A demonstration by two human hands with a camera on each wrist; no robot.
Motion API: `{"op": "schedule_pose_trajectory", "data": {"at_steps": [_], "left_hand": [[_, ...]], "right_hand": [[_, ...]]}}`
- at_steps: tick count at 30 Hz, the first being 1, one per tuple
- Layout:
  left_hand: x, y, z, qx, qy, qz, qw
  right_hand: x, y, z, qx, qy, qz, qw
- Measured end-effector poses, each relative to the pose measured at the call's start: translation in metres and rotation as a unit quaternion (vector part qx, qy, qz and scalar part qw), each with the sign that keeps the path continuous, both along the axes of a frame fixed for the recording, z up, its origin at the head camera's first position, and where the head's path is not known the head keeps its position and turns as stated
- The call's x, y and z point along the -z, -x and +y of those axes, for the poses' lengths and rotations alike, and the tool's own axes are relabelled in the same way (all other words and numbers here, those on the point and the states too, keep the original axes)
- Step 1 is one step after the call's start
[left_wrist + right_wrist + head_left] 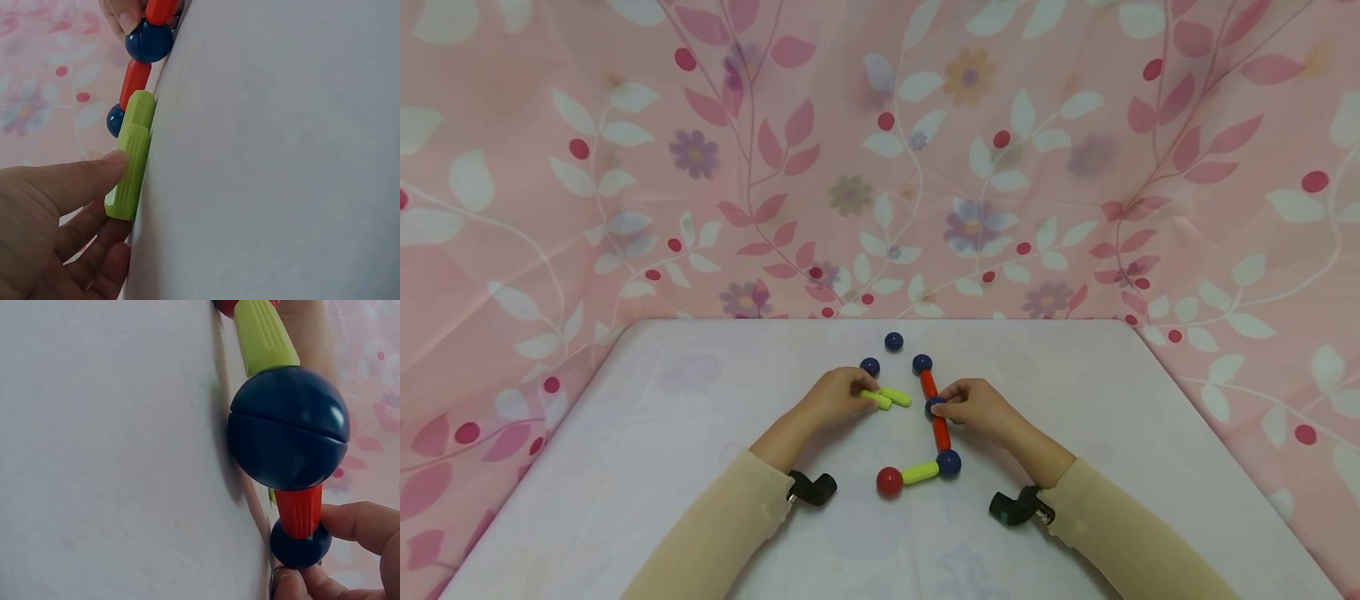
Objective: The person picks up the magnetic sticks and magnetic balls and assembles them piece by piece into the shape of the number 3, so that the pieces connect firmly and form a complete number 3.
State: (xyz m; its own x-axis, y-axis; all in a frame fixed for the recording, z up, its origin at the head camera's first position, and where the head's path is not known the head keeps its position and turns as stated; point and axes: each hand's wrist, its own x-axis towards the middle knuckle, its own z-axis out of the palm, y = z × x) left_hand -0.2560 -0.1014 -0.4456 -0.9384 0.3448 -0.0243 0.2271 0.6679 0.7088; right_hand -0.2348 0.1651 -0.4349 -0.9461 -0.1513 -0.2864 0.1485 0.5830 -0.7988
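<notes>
A chain of magnetic toy pieces lies on the table. From its far blue ball (922,363), a red rod (929,384) leads to a middle blue ball (932,407). A second red rod (942,435) joins that to a near blue ball (949,463), where a yellow-green rod (921,472) turns left to a red ball (890,482). My right hand (981,408) pinches the middle blue ball between thumb and fingers. On the left, my left hand (835,396) grips a loose yellow-green rod (130,172), thumb on top. Another yellow-green rod (896,397) lies right beside it.
Two loose blue balls stand beyond the left hand, one farther back (893,342) and one close to its fingers (870,367). A white cloth covers the table (700,467). Pink floral fabric (850,167) hangs behind and along both sides.
</notes>
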Motion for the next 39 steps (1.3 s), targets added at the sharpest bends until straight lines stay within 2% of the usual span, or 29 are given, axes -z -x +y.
{"op": "schedule_pose_trajectory", "data": {"at_steps": [11, 18, 32, 39], "left_hand": [[0.003, -0.004, -0.003, 0.015, 0.009, 0.002, 0.9998], [0.002, -0.006, -0.006, 0.024, 0.002, -0.006, 0.9997], [0.0, -0.012, -0.007, 0.046, 0.003, 0.003, 0.9989], [-0.004, -0.01, -0.005, 0.031, -0.005, 0.004, 0.9995]], "right_hand": [[0.003, 0.0, 0.001, 0.007, 0.005, 0.002, 1.0], [0.002, 0.0, 0.0, 0.007, 0.001, 0.004, 1.0], [0.007, 0.003, 0.002, 0.015, -0.008, 0.0, 0.9999], [0.005, 0.002, 0.003, 0.008, -0.017, -0.003, 0.9998]]}}
